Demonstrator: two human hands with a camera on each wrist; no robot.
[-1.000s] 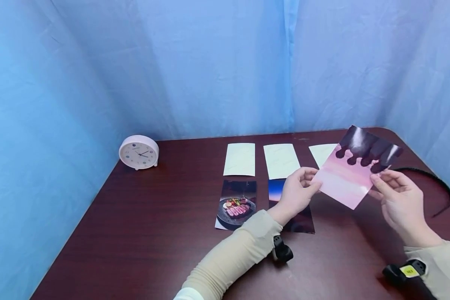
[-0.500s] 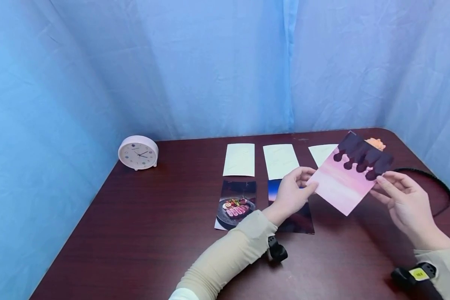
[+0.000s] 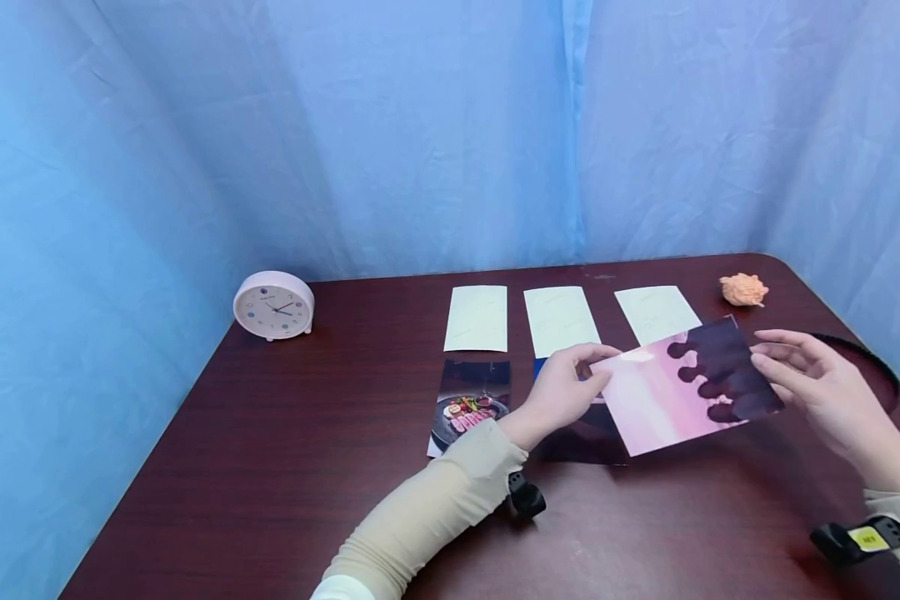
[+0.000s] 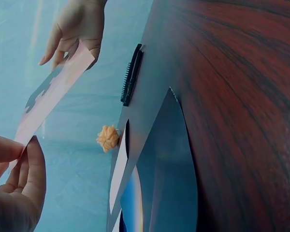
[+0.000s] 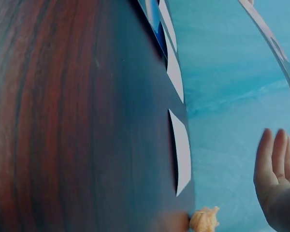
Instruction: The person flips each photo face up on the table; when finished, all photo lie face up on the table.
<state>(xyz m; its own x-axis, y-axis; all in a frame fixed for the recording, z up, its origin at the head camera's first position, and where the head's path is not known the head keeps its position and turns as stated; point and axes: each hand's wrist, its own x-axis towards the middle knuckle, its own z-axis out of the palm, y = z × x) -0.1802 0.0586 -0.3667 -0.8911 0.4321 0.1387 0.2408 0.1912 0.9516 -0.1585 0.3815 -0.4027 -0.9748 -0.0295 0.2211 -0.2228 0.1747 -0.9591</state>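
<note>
My left hand (image 3: 558, 387) pinches the left edge of a photo print (image 3: 682, 383), its thumb on top. The print is pink with dark rounded shapes at its right end and is held tilted above the table. Beside that dark end is my right hand (image 3: 832, 392), fingers extended; in the right wrist view the fingers (image 5: 279, 157) stand apart from the print. Beneath the left hand lies a dark photo with a blue part (image 3: 585, 442), partly covered. A photo of sliced meat on a plate (image 3: 471, 408) lies left of it, partly behind the left forearm.
Three pale cards lie in a row at the back: left card (image 3: 477, 318), middle card (image 3: 560, 319), right card (image 3: 654, 310). A ruffled orange ball (image 3: 744, 289) sits back right, near a black toothed band (image 3: 873, 367). A round clock (image 3: 273, 306) stands back left.
The pink print has turned clockwise and come lower, its dark end now to the right. My right hand has let go of it and shifted right. The orange ball and right card are uncovered.
</note>
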